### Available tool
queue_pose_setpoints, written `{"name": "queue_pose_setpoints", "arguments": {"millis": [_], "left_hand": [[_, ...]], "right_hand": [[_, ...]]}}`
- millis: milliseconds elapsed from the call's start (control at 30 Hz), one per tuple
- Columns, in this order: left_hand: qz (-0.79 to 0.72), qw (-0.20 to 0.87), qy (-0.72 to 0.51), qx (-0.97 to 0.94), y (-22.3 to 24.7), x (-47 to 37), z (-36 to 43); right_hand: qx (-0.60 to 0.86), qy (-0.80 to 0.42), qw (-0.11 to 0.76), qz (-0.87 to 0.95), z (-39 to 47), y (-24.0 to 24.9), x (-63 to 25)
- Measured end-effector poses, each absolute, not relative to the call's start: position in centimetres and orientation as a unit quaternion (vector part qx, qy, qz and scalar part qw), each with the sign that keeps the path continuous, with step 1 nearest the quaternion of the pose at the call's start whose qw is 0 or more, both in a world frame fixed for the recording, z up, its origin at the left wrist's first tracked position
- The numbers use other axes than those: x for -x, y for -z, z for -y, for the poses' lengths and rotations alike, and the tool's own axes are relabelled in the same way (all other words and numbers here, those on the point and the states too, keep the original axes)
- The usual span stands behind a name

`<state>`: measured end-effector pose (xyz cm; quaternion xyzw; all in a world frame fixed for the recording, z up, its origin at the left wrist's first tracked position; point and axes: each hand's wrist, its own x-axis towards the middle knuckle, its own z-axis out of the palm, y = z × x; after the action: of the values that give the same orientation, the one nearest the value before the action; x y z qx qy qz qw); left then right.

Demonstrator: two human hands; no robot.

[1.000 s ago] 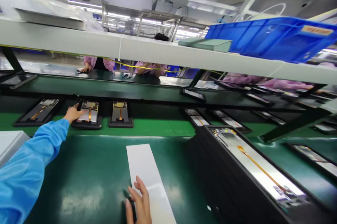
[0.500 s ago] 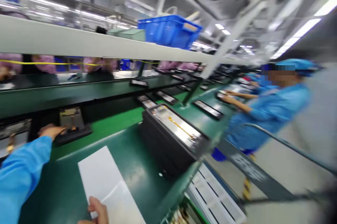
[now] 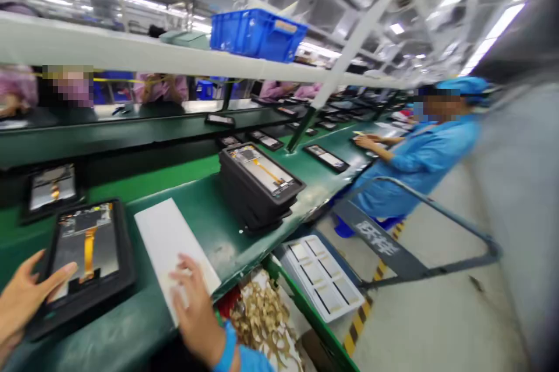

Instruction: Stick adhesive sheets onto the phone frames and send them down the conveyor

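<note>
My left hand (image 3: 28, 296) grips the left edge of a black tray (image 3: 124, 267), thumb on top. In the tray lies an opened electronic device (image 3: 107, 252) with an orange flat cable (image 3: 89, 252), like the inside of a tablet or phone. Beside it on the green bench is a long white sheet or flat card (image 3: 163, 226). My right hand (image 3: 194, 308) is over the near end of the white piece, fingers spread and slightly bent, holding nothing; whether the fingertips touch it I cannot tell.
A stack of black trays (image 3: 248, 200) stands right of the white piece. Another tray (image 3: 52, 191) lies on the green belt (image 3: 148, 180). Below the bench edge are a green bin (image 3: 301, 302) of small tan pieces and a cart (image 3: 393, 244). A co-worker (image 3: 419, 156) works at right.
My left hand has brought the tray from the belt onto the near bench. My right hand has shifted right and its fingers have spread. The view has turned slightly.
</note>
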<state>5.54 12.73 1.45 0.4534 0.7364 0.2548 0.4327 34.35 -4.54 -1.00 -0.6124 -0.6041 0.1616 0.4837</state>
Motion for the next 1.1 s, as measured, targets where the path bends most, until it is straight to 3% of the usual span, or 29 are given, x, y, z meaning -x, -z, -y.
{"name": "queue_pose_setpoints", "arguments": {"millis": [67, 133, 300, 367, 467, 567, 1100], "left_hand": [[-0.715, 0.505, -0.272, -0.399, -0.8, -4.6, -7.8], [-0.706, 0.488, -0.274, -0.434, -0.4, -3.8, -4.8], [-0.698, 0.109, -0.206, -0.677, -0.7, -3.5, -2.7], [-0.626, 0.050, -0.221, -0.746, -1.0, -6.1, -2.3], [-0.450, 0.094, -0.223, -0.859, -0.8, -12.2, -1.7], [-0.373, 0.095, -0.164, -0.908, 0.2, -17.5, -1.4], [-0.370, 0.060, -0.133, -0.918, 2.1, -18.8, -1.6]], "right_hand": [[0.638, -0.148, 0.469, 0.592, 5.2, 0.7, -37.4], [0.655, -0.144, 0.435, 0.600, 5.2, 0.9, -39.9], [0.649, -0.154, 0.347, 0.659, 3.9, 0.9, -42.3], [0.651, -0.152, 0.316, 0.674, 2.7, 0.6, -42.0], [0.669, -0.153, 0.240, 0.686, 0.3, 0.4, -41.1], [0.689, -0.150, 0.191, 0.683, -1.4, 0.6, -40.5], [0.695, -0.136, 0.202, 0.676, -1.1, 2.1, -40.5]]}}
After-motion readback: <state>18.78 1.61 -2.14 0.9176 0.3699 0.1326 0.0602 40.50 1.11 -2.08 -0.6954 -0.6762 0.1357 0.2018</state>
